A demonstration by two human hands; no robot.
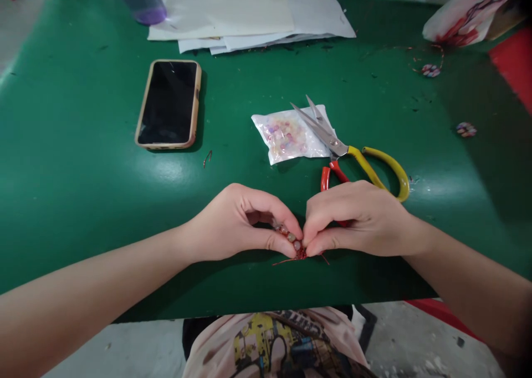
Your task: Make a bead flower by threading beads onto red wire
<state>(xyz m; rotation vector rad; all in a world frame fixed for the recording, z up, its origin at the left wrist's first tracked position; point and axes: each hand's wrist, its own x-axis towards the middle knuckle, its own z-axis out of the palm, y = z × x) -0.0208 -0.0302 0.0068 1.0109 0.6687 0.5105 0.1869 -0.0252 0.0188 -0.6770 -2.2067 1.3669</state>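
Near the front edge of the green table, my left hand (253, 223) pinches a beaded bracelet (291, 237) strung on red cord, its round beads showing between thumb and forefinger. Right beside it, the closed fingertips of my right hand (353, 220) grip the red cord end of the same piece. Thin loose cord tails stick out to both sides below the fingertips. Scissors (332, 139) with yellow handles lie open just beyond my right hand, their blades across a clear packet of coloured beads (286, 134). Red-handled pliers (325, 177) are partly hidden behind that hand.
A phone (169, 103) lies at the left, with a small bent wire (207, 158) near it. White papers (249, 12) and a purple-bottomed bottle (145, 4) stand at the back. Bead clusters (466, 129) and a plastic bag (467, 12) are at the right.
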